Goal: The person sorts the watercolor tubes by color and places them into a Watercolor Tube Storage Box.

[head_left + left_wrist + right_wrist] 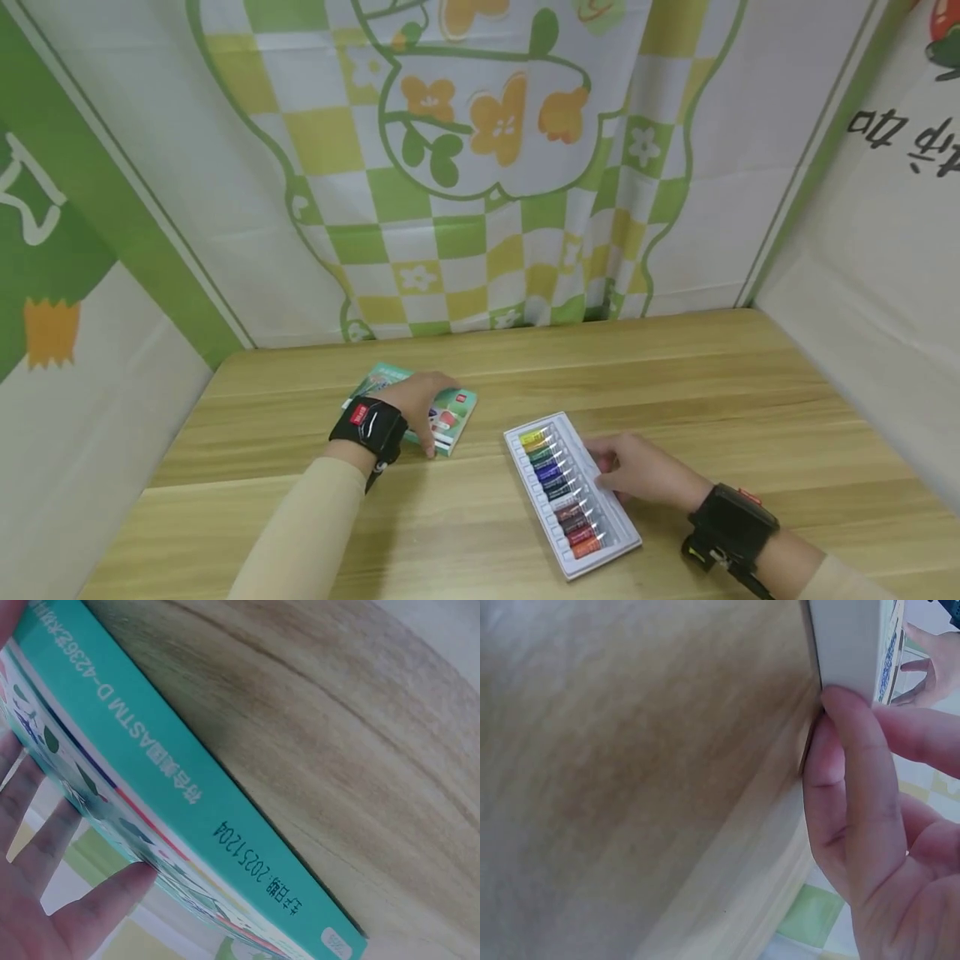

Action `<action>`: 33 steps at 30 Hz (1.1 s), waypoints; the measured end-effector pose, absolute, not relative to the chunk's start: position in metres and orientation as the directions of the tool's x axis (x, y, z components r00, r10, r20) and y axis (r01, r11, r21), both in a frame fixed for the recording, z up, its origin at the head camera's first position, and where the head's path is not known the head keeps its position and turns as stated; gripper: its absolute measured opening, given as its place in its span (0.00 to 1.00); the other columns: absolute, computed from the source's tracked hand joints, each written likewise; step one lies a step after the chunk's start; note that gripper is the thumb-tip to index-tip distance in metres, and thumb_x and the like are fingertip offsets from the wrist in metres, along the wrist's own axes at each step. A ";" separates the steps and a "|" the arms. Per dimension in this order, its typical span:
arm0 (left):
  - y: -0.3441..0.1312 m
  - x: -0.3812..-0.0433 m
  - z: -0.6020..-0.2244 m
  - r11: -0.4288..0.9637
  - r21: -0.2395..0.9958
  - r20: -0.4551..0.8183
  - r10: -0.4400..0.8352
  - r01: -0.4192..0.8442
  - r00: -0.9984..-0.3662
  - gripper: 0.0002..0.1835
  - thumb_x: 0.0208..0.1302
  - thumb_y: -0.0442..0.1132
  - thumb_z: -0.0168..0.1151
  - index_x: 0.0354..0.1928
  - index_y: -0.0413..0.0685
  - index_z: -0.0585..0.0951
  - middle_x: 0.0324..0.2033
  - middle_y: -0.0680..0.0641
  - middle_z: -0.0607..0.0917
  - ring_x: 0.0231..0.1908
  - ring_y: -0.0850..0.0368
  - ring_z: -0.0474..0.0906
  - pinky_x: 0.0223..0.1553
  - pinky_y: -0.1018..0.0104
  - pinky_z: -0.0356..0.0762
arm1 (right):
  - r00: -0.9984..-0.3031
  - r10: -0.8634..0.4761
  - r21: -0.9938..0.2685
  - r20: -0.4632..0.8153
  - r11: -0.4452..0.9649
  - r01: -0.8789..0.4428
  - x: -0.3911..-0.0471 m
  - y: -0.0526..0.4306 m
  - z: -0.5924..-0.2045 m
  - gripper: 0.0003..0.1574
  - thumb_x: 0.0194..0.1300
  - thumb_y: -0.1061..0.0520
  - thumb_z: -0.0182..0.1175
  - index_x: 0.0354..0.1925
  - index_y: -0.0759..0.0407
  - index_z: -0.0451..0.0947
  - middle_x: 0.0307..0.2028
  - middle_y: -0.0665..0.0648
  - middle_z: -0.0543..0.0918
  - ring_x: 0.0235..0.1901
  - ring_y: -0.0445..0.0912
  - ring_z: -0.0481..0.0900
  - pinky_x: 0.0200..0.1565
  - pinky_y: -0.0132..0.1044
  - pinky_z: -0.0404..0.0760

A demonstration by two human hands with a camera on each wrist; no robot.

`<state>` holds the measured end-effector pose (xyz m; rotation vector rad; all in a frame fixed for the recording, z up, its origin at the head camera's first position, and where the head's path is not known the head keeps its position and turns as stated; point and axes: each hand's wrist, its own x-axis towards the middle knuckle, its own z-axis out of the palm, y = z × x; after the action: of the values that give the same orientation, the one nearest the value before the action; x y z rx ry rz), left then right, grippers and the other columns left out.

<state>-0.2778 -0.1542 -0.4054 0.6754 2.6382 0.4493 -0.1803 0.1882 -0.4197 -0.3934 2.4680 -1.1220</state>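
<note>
A teal printed paint box [457, 408] lies toward the left of the table. My left hand [416, 400] arches over it, its fingers spread and fairly straight across the printed face. The left wrist view shows the box's teal side [165, 757] with lettering and my left hand [45, 900] against the printed face. A white tray of paint tubes [626, 533] is on the right, its tubes in a row of several colours. At its right edge my right hand [645, 471] pinches the rim between thumb and fingers. In the right wrist view the fingertips [847, 705] meet the tray's white side [847, 645].
Both things are on a wood-grain table [247, 433]. Behind it hangs a green and yellow checked curtain [405, 242]. Pale walls [847, 275] border the sides. Each wrist wears a black strap with a device.
</note>
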 end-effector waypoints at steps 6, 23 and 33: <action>-0.151 -0.277 -0.407 0.828 0.384 -0.268 0.524 0.409 -0.808 0.58 0.25 0.38 0.86 0.68 0.48 0.67 0.65 0.45 0.69 0.63 0.48 0.64 0.64 0.52 0.63 | -0.867 -0.432 -0.755 -0.246 0.646 -0.108 -0.179 0.190 -0.419 0.37 0.54 0.69 0.64 0.63 0.70 0.67 0.27 0.56 0.74 0.20 0.45 0.73 0.20 0.36 0.78; -0.126 -0.279 -0.403 0.859 0.369 -0.327 0.478 0.356 -0.815 0.58 0.27 0.36 0.86 0.68 0.59 0.67 0.66 0.51 0.69 0.56 0.52 0.69 0.56 0.54 0.70 | -0.861 -0.435 -0.763 -0.264 0.640 -0.090 -0.178 0.190 -0.416 0.37 0.55 0.68 0.64 0.63 0.72 0.67 0.28 0.56 0.73 0.22 0.45 0.73 0.21 0.36 0.79; -0.120 -0.270 -0.397 0.817 0.385 -0.300 0.551 0.429 -0.779 0.55 0.30 0.35 0.85 0.67 0.56 0.68 0.65 0.50 0.68 0.54 0.54 0.69 0.56 0.57 0.69 | -0.831 -0.501 -0.762 -0.241 0.628 -0.158 -0.183 0.183 -0.415 0.35 0.56 0.68 0.62 0.62 0.72 0.67 0.27 0.56 0.74 0.20 0.44 0.73 0.20 0.34 0.77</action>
<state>-0.2698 -0.1197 -0.3972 0.7341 2.5986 0.4170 -0.1831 0.1830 -0.4145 -0.5207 2.4176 -1.0718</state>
